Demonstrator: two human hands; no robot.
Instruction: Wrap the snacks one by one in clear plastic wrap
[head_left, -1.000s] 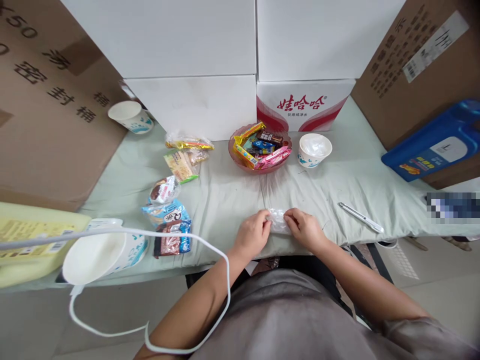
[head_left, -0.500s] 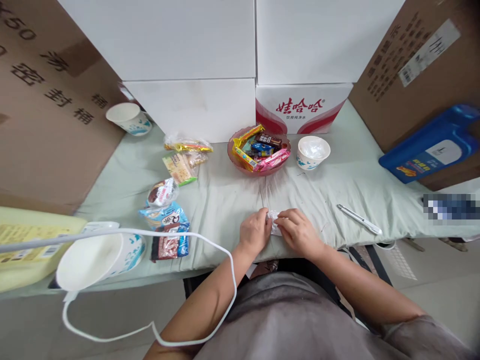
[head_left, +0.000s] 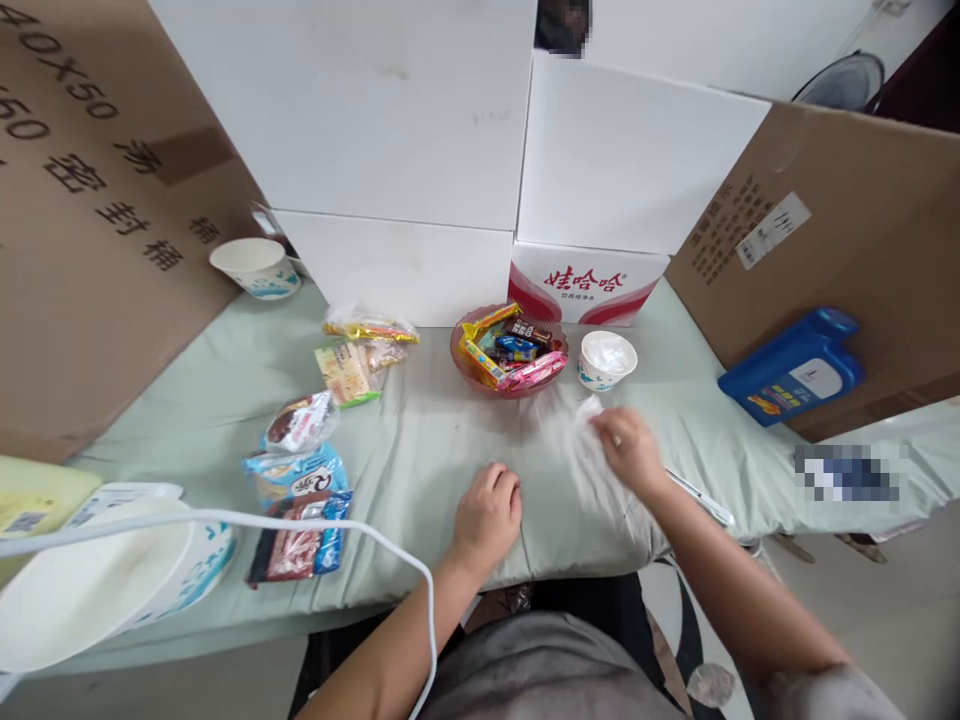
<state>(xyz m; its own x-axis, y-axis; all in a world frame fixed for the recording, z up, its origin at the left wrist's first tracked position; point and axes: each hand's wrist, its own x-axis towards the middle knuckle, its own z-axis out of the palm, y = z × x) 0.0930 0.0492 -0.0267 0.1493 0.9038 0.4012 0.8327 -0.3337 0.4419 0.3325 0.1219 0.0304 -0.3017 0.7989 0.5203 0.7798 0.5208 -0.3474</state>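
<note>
Right hand (head_left: 634, 452) lifted crumpled wrapper (head_left: 587, 410); left hand (head_left: 487, 512) released.

Right hand (head_left: 631, 450) blurred; hides most of clear wrapper (head_left: 586, 408).
</note>
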